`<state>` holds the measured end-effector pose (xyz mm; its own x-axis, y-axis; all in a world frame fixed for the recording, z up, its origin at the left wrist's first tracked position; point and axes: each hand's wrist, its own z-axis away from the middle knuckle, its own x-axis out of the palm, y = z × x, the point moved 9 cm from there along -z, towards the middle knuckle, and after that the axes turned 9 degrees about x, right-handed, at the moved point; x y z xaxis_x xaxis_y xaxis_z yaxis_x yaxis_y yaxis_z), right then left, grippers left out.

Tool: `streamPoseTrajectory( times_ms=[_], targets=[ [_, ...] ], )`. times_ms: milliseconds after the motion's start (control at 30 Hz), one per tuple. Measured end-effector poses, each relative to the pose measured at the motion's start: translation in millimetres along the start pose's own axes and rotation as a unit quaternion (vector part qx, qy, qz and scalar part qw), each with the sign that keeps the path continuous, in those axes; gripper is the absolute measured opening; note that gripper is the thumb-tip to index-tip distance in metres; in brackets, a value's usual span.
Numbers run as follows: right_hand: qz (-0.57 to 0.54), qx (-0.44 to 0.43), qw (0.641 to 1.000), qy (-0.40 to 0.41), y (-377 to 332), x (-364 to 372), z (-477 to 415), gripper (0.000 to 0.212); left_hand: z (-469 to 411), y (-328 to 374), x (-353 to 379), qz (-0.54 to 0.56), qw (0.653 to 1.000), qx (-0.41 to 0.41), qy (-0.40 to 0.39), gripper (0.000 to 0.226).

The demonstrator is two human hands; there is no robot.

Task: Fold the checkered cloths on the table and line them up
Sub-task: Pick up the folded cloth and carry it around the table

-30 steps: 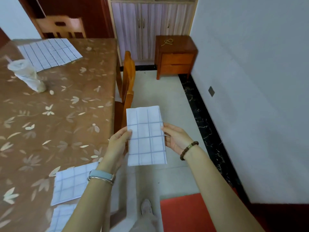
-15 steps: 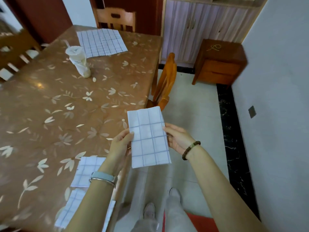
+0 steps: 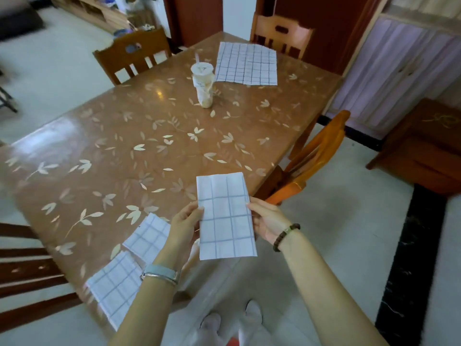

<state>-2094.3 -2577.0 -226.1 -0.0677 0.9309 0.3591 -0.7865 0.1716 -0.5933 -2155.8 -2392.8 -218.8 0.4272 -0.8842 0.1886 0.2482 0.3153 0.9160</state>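
I hold a folded white checkered cloth (image 3: 225,218) upright in the air, just past the table's near right corner. My left hand (image 3: 185,224) pinches its left edge and my right hand (image 3: 267,221) grips its right edge. Two folded checkered cloths lie side by side on the table's near edge: one (image 3: 148,239) just left of my left wrist, the other (image 3: 114,285) nearer me, partly under my forearm. An unfolded checkered cloth (image 3: 247,63) lies flat at the table's far end.
The brown table (image 3: 124,151) has a leaf-pattern cover. A plastic cup with a straw (image 3: 203,86) stands near the far cloth. Wooden chairs stand at the far left (image 3: 134,54), far end (image 3: 280,34), right side (image 3: 314,156) and near left (image 3: 27,275). A brown cabinet (image 3: 424,148) sits at right.
The view has swung left, bringing the whole table into sight. The folded cloth stays held between both hands, now closer to the table's corner.
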Motion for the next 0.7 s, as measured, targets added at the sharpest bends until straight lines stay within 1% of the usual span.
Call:
streamPoseTrajectory(
  times_ms=[100, 200, 400, 600, 700],
  targets=[
    [0.043, 0.023, 0.999, -0.023, 0, 1, -14, 0.024, 8, -13, -3, 0.025, 0.999, -0.016, 0.042, 0.019],
    [0.085, 0.038, 0.995, -0.035, 1, 3, -28, 0.027, 16, -26, -8, 0.044, 0.996, -0.029, 0.067, 0.021],
    [0.143, 0.047, 0.987, -0.049, 3, 14, -48, 0.026, 21, -41, -24, 0.067, 0.987, -0.064, 0.132, 0.020],
    [0.169, 0.068, 0.982, -0.050, 2, 31, -75, 0.023, 8, -45, -37, 0.089, 0.981, -0.066, 0.158, 0.018],
    [0.207, 0.062, 0.975, -0.042, -3, 40, -93, 0.023, -6, -46, -45, 0.088, 0.979, -0.068, 0.170, 0.019]
  ],
)
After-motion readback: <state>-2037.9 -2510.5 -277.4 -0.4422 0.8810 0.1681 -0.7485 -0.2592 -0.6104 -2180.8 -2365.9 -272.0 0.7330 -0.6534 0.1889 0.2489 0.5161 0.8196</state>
